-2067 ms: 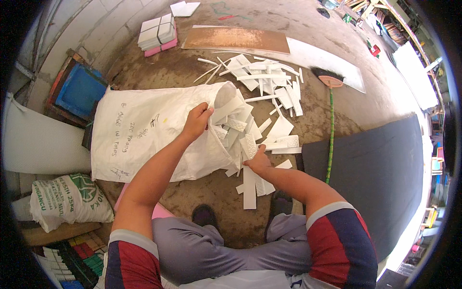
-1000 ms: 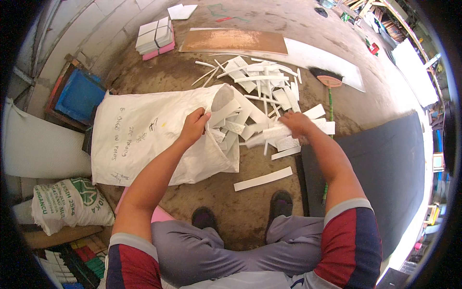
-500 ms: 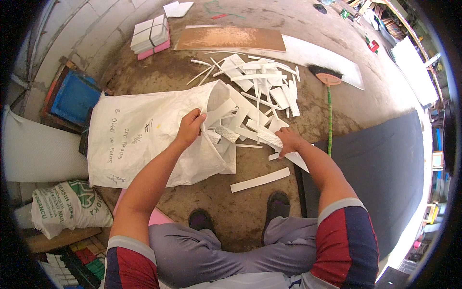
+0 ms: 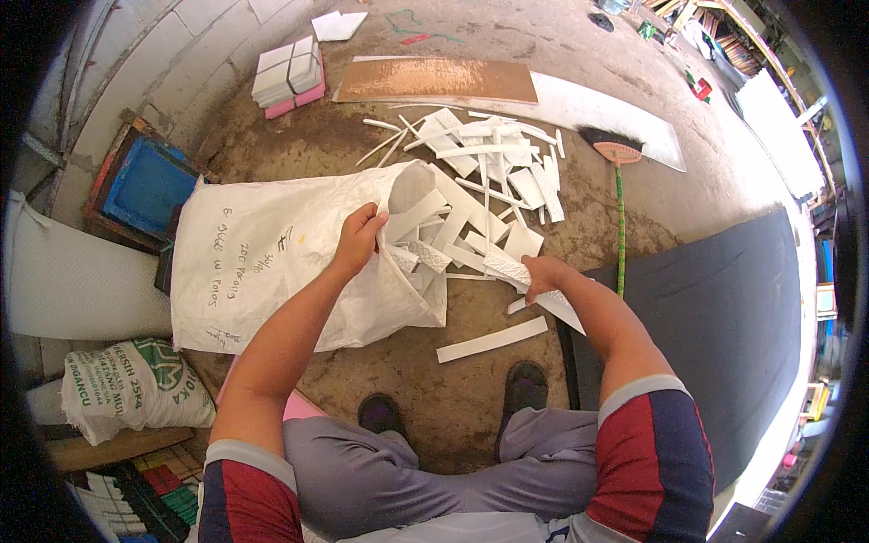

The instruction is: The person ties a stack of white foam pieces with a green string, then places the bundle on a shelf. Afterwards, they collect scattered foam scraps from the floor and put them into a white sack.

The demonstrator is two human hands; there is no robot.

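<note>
White woven sack point(image 4: 262, 271) lies to the left of the loaded right hand point(image 4: 547, 275)

On the stained brown floor point(image 4: 471, 385), a broad matte black sheet point(image 4: 697, 335) is spread at the right, passed over by the right forearm point(image 4: 605, 317). At the left, the sack is laid flat, its long axis running from left to right, its mouth turned toward the right hand. Past the mouth, farther from the body, a loose heap of white foam-like offcuts point(image 4: 493, 149) is scattered; more flat white pieces point(image 4: 453, 226) are seen in and just outside the mouth.

By the left hand point(image 4: 360, 239), the top layer of the sack's rim is tightly gripped; this hand is the nearer to the mouth. By the right hand, an embossed white foam-like strip point(image 4: 509, 266) is grasped; whether others are held under it cannot be told. Its long axis is slanted, the upper-left end pointed toward the mouth, the lower-right end passed beneath the wrist.

Nearer the feet, a smooth, narrow white strip point(image 4: 492, 339) is left untouched, below and left of the right hand.
</note>
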